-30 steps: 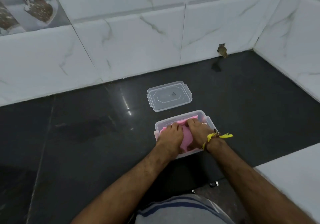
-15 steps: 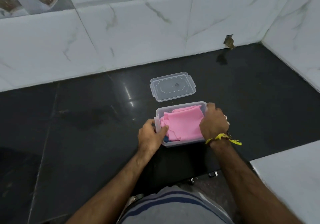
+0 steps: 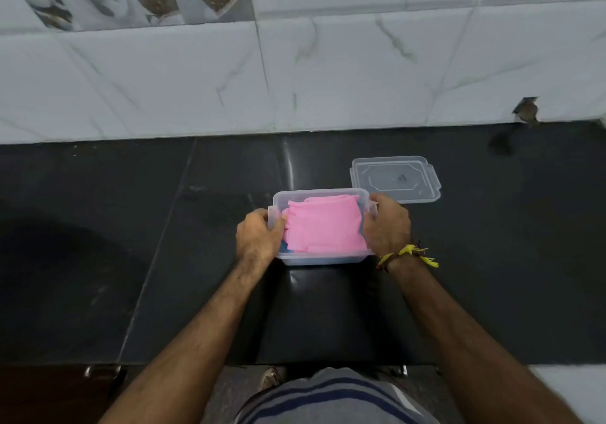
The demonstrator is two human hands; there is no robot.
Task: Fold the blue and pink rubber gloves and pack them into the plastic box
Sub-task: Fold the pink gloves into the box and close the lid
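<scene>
On a glossy black counter (image 3: 98, 226) below marble tiles (image 3: 328, 72), left hand (image 3: 257, 238) and right hand (image 3: 387, 223) clamp the plastic box (image 3: 323, 259) of folded pink glove (image 3: 324, 226).

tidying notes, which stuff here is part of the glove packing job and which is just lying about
Part of the job:
pink gloves
blue gloves
plastic box
lid
left hand
right hand

Just there:
wrist thread
wall hole

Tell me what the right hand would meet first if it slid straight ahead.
Likely the clear plastic lid lying on the dark counter beyond the right hand, which grips the clear plastic box; depth is uncertain.
</scene>
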